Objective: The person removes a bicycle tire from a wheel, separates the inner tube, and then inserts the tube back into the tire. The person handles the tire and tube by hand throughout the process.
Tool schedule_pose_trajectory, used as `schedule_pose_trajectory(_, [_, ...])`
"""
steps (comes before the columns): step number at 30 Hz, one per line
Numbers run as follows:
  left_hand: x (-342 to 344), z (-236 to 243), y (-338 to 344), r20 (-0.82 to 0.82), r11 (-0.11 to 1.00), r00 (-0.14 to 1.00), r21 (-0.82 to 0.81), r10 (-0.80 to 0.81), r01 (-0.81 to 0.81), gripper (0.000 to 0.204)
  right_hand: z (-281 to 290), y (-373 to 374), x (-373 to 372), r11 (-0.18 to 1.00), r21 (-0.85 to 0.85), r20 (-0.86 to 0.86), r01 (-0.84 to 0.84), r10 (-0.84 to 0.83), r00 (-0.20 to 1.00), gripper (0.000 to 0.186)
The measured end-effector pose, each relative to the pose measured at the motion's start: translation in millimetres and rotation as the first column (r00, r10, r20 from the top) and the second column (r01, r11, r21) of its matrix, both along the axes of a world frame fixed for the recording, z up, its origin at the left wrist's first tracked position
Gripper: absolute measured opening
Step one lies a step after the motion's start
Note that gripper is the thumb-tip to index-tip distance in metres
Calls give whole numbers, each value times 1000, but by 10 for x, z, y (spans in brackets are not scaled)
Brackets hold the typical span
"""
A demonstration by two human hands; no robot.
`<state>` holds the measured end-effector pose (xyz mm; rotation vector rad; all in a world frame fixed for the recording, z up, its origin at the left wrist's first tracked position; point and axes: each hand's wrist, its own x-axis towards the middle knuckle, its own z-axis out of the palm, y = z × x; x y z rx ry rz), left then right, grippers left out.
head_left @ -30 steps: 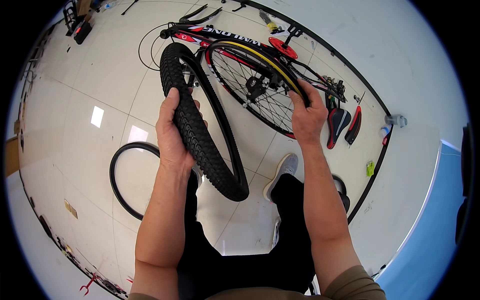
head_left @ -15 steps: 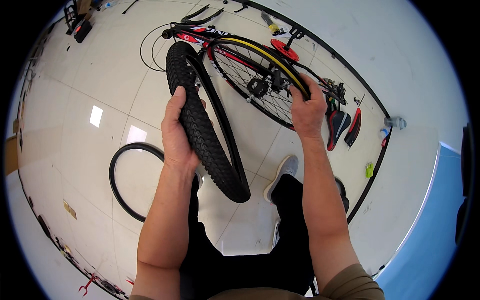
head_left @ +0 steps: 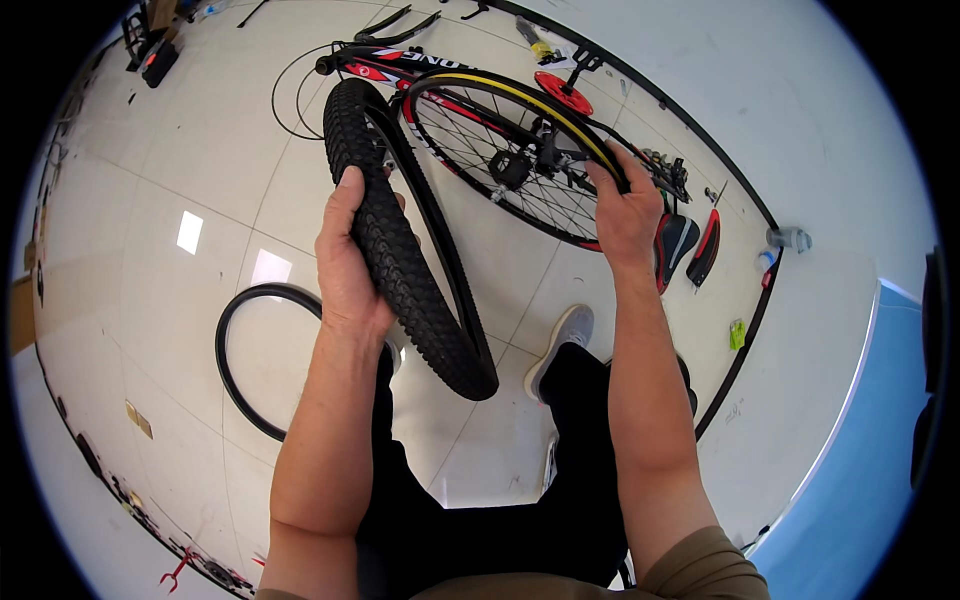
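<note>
A knobby black bicycle tire (head_left: 395, 255) is in my left hand (head_left: 345, 265), which is closed around its tread, thumb on top and fingers passing behind. The tire is tilted, its opening facing right, with no rim in it. My right hand (head_left: 630, 220) grips the edge of a spoked bicycle wheel (head_left: 520, 92), thumb on the inner side and fingers over the outer side. That wheel carries a yellow strip along its bare rim, and no tire is on it. The two are apart, the wheel to the right of the tire.
Behind the wheel a black and red bicycle frame (head_left: 375, 72) lies on the tiled floor. A thin black ring (head_left: 225, 360), perhaps an inner tube, is on the left. At right are a saddle (head_left: 675, 245), a red and black curved piece (head_left: 705, 255) and a bottle (head_left: 790, 238).
My right hand has shifted slightly to the right with the wheel's edge, and the wheel's angle has changed a little. My left hand keeps its hold on the tire.
</note>
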<state>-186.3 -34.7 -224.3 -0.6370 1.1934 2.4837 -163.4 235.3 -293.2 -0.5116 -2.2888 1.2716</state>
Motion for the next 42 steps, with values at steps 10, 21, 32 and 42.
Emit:
schedule_pose_trajectory(10, [-1, -14, 14, 1, 1000, 1000, 7, -13, 13, 48, 101, 48, -34, 995, -101, 104, 14, -3, 995, 36])
schedule_pose_trajectory(21, [-1, -12, -1, -19, 1000, 1000, -4, -14, 14, 47, 116, 62, -9, 995, -102, 79, 1, 7, 997, 36])
schedule_pose_trajectory(32, [10, -35, -12, -24, 1000, 1000, 20, -14, 15, 46, -8, 152, -9, 989, -147, 20, 31, -28, 999, 38])
schedule_pose_trajectory(42, [0, 41, 47, 9, 994, 999, 94, -47, 46, 46, 106, 134, -2, 949, 272, -125, 159, -129, 984, 41])
